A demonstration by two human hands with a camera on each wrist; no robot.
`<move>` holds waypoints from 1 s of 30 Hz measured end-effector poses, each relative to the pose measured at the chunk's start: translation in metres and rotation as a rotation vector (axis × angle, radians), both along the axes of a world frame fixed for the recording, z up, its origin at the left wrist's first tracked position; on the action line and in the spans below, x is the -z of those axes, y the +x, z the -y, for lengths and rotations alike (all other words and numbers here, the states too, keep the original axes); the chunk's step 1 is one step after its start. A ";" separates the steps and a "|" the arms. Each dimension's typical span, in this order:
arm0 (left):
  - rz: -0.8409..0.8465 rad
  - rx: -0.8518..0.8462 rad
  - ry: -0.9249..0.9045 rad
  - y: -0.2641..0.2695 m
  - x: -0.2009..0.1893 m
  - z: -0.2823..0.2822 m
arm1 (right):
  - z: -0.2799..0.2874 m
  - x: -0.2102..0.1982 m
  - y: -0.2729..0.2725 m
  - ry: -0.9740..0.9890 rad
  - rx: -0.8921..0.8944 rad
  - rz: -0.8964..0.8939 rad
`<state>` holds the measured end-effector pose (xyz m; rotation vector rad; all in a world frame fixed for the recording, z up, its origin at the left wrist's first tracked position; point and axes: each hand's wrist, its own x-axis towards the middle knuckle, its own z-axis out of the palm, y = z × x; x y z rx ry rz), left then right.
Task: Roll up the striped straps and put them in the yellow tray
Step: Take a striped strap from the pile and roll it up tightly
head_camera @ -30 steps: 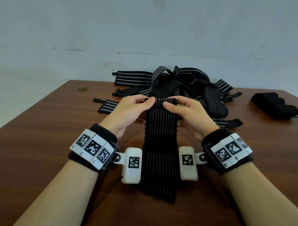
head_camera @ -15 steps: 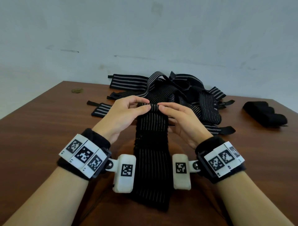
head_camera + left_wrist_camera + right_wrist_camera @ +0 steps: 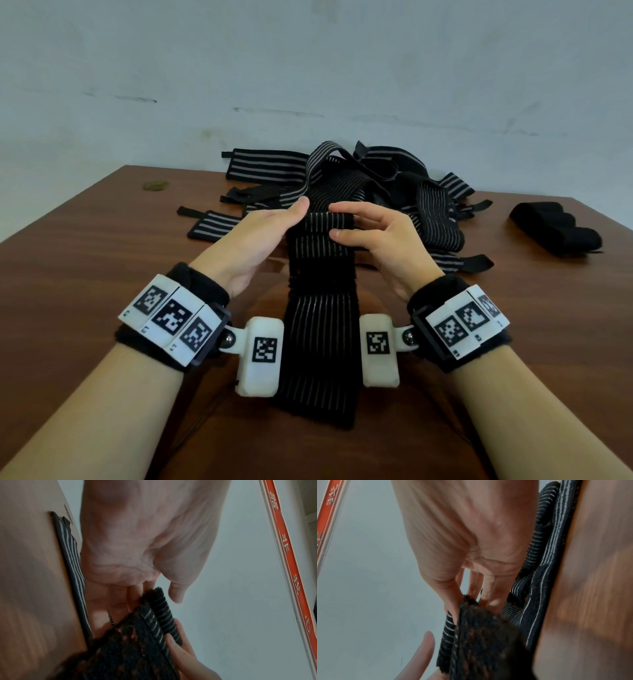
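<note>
A black strap with thin grey stripes [image 3: 322,329] lies on the brown table [image 3: 85,274] and runs from the near edge away from me. Its far end is turned over into a short roll [image 3: 325,221]. My right hand [image 3: 337,221] pinches this roll, forefinger over the top and thumb on the near face. My left hand [image 3: 291,219] has its fingers behind the strap's left edge. In the left wrist view its thumb [image 3: 176,595] stands clear of the roll [image 3: 164,615]. The right wrist view shows the right hand [image 3: 467,601] on the strap's end [image 3: 488,635]. No yellow tray is in view.
A tangled pile of several more striped straps [image 3: 387,192] lies just beyond my hands. One short striped strap [image 3: 212,226] sits apart at the left. Plain black rolled pieces [image 3: 555,229] lie at the far right. A wall stands behind the table.
The rolled end has been turned a little further toward me. My left thumb has come off the roll, while the right hand now pinches it from the right.
</note>
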<state>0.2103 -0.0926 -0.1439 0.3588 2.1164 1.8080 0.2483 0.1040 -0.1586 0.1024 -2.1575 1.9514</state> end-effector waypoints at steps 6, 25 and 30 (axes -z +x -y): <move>-0.072 -0.056 0.121 0.002 -0.001 -0.003 | 0.001 0.000 0.000 -0.030 -0.020 0.067; -0.179 -0.068 0.281 0.000 0.001 0.002 | 0.009 -0.005 0.005 -0.120 -0.044 -0.022; -0.110 -0.075 0.300 -0.001 0.001 0.001 | 0.008 -0.002 0.004 -0.126 -0.013 -0.068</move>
